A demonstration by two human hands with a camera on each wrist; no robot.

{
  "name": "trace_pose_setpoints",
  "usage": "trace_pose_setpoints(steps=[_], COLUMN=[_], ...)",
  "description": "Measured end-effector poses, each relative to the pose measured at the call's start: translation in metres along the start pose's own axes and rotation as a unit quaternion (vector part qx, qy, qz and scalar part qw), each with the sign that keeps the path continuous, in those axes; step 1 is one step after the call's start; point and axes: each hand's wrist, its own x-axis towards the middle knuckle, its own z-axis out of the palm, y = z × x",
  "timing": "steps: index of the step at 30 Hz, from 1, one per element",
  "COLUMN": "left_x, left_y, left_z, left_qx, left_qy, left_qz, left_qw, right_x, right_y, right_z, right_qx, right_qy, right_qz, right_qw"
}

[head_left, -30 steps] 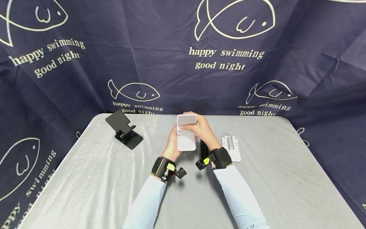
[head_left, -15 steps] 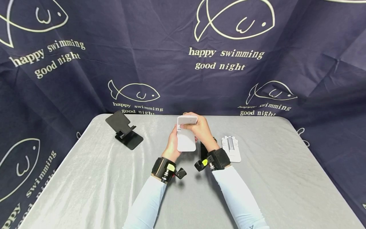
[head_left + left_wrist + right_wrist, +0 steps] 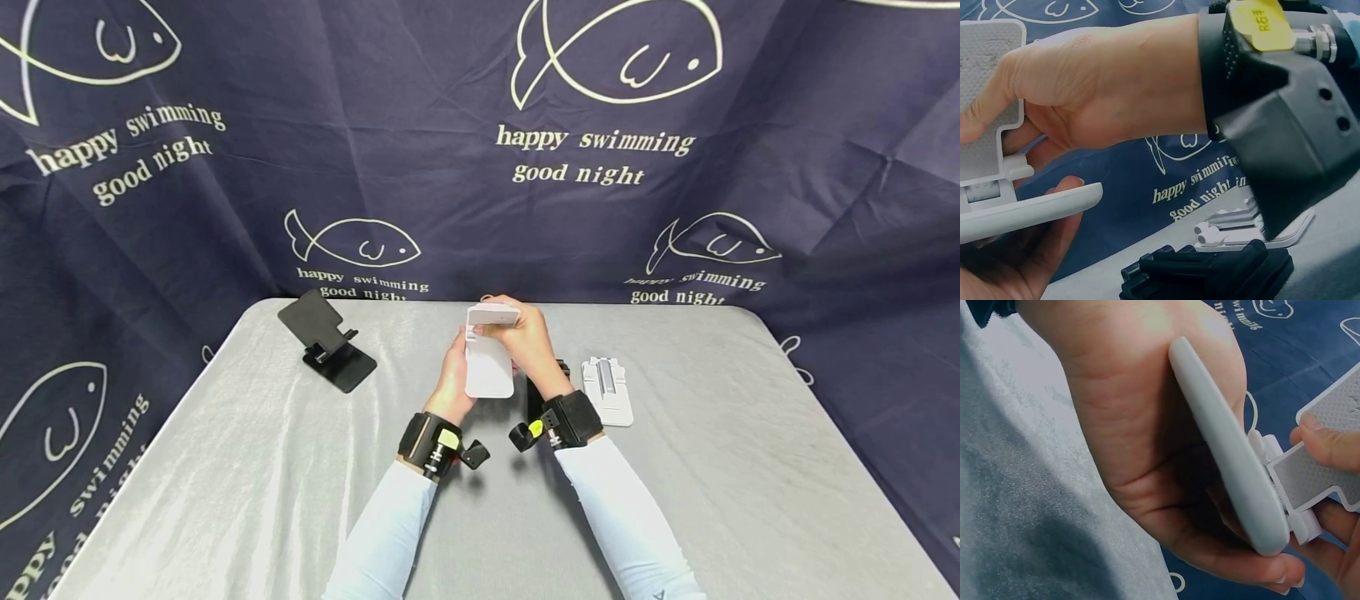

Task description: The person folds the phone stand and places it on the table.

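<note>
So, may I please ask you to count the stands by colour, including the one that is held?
White: 2 (held stand, folded white stand)
Black: 2 (open black stand, folded black stand)
Total: 4

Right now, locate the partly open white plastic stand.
In the head view, the partly open white stand is at centre, near the grey tablecloth's far edge, held by the left hand and right hand; a folded white plastic stand lies to its right.
</note>
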Motion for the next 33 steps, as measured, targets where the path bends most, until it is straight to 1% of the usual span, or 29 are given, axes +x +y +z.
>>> trace_pose_setpoints(steps=[5, 8, 11, 13, 15, 18, 20, 22, 23, 25, 26, 29, 31, 32, 33], left_x=[-0.001, -0.003, -0.006, -0.007, -0.009, -0.010, -0.010, -0.008, -0.007, -0.005, -0.005, -0.003, -0.002, -0.002, -0.002], left_y=[0.000, 0.001, 0.004, 0.006, 0.007, 0.009, 0.010, 0.009, 0.008, 0.006, 0.004, 0.000, -0.002, -0.003, -0.003], left_z=[0.000, 0.000, 0.000, 0.000, 0.000, 0.000, 0.000, 0.001, 0.001, 0.000, 0.000, -0.001, -0.002, -0.002, -0.002], left_qx=[0.005, 0.000, -0.007, -0.017, -0.027, -0.056, -0.067, -0.071, -0.064, -0.044, -0.030, 0.004, 0.012, 0.012, 0.011], left_qy=[-0.002, -0.004, -0.013, -0.027, -0.047, -0.077, -0.090, -0.093, -0.085, -0.064, -0.048, -0.003, 0.007, 0.011, 0.006], left_qz=[0.001, -0.001, -0.001, -0.002, -0.005, -0.016, -0.025, -0.028, -0.026, -0.022, -0.018, -0.013, -0.014, -0.014, -0.013], left_qw=[1.0000, 1.0000, 0.9999, 0.9995, 0.9985, 0.9953, 0.9934, 0.9927, 0.9940, 0.9967, 0.9983, 0.9999, 0.9998, 0.9998, 0.9998], right_x=[-0.001, -0.002, -0.003, -0.003, -0.002, -0.001, -0.001, -0.001, -0.001, -0.001, -0.001, -0.002, -0.002, -0.003, -0.003], right_y=[0.000, -0.001, -0.005, -0.008, -0.011, -0.021, -0.031, -0.042, -0.047, -0.056, -0.060, -0.064, -0.063, -0.062, -0.061], right_z=[0.000, -0.001, -0.004, -0.007, -0.012, -0.020, -0.025, -0.028, -0.029, -0.029, -0.028, -0.024, -0.021, -0.020, -0.019], right_qx=[-0.001, 0.001, 0.000, 0.005, 0.015, 0.035, 0.027, -0.002, -0.025, -0.088, -0.122, -0.228, -0.279, -0.297, -0.312], right_qy=[-0.008, -0.024, -0.047, -0.061, -0.073, -0.083, -0.084, -0.080, -0.078, -0.077, -0.077, -0.087, -0.100, -0.106, -0.113], right_qz=[-0.008, -0.006, -0.004, -0.011, -0.029, -0.054, -0.068, -0.083, -0.092, -0.118, -0.132, -0.162, -0.167, -0.165, -0.164], right_qw=[1.000, 1.000, 0.999, 0.998, 0.997, 0.995, 0.994, 0.993, 0.992, 0.986, 0.981, 0.956, 0.940, 0.934, 0.929])
